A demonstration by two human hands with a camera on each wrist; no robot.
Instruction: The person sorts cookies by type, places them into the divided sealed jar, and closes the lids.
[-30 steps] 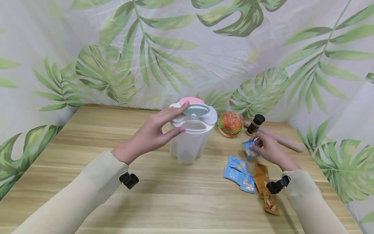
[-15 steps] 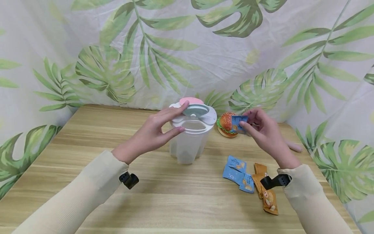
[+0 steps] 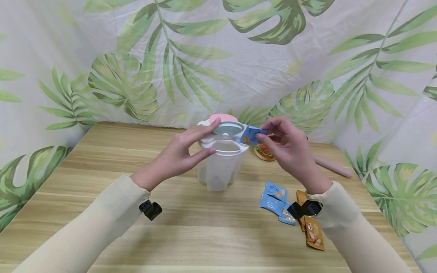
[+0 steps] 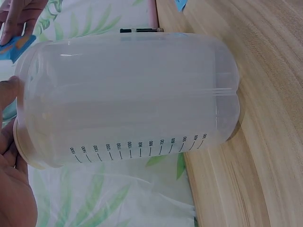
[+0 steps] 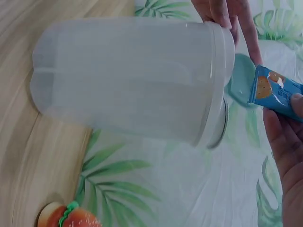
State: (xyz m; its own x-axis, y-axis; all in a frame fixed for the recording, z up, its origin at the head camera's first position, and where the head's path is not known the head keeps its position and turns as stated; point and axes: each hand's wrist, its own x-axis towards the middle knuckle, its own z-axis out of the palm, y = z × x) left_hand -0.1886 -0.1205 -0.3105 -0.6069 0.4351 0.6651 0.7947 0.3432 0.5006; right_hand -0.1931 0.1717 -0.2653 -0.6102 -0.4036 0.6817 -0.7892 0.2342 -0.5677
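I'm pinching the blue packet (image 3: 249, 135) near one end, my right grip (image 3: 290, 148) closing thumb against fingers and leaving the far end free. It is hovering over the right side of the lid, just beside the raised teal flap (image 3: 228, 129); whether they are touching, I can't tell. I'm judging it light, its wrapper slick and crinkly, and, going by the printed biscuits, its contents brittle. So I'm favouring the end seam and keeping pressure off the middle.

My left grip (image 3: 186, 151) is spreading wide, a finger touching the flap, the thumb resting by the lid's uncovered mouth. The clear container (image 3: 218, 172) is standing upright, looking stiff, probably light enough to tip if I'm pushing sideways.

Farther out, more blue packets (image 3: 273, 195) and brown packets (image 3: 313, 232) are lying on the table (image 3: 170, 242), and a burger (image 3: 263, 152) is sitting behind my right grip.
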